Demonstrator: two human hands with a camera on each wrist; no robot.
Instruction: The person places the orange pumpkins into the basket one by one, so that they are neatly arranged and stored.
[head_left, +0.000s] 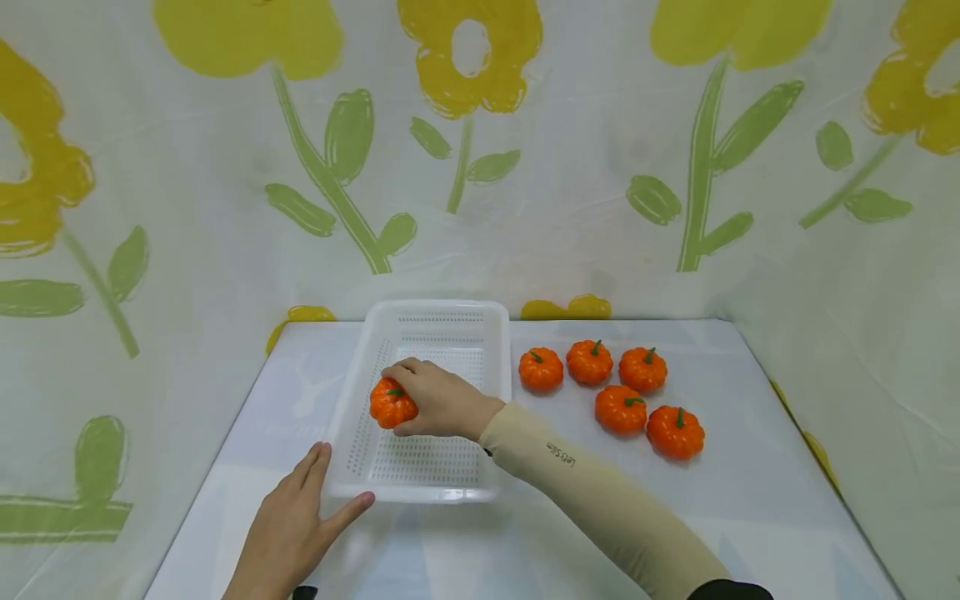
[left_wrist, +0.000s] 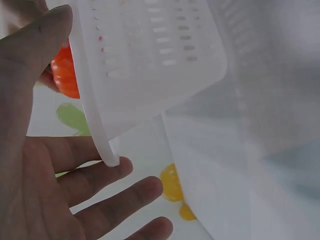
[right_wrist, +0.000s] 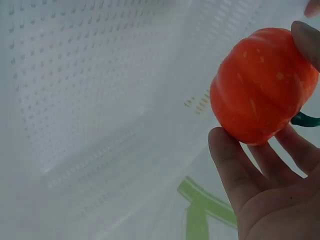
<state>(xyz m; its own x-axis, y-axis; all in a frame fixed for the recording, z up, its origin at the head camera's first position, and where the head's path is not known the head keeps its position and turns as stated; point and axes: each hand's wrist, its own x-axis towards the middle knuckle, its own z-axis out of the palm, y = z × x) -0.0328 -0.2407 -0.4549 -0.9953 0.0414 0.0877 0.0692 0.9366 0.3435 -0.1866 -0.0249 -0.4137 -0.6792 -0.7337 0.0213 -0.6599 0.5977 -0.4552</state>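
Note:
In the head view my right hand point(head_left: 442, 402) holds a small orange pumpkin point(head_left: 392, 405) with a green stem over the left half of a white perforated basket point(head_left: 435, 495). The right wrist view shows thumb and fingers around the pumpkin point(right_wrist: 262, 87), with the basket's wall behind it. My left hand point(head_left: 292, 517) is at the basket's near left corner, fingers straight and spread. Seen from the left wrist, the thumb lies along the basket's rim point(left_wrist: 92, 112) and the fingers reach past its corner.
To the right of the basket, several more orange pumpkins point(head_left: 619, 410) stand in a loose group on the white table point(head_left: 757, 500). A white curtain point(head_left: 555, 208) printed with yellow flowers and green leaves hangs behind and at both sides.

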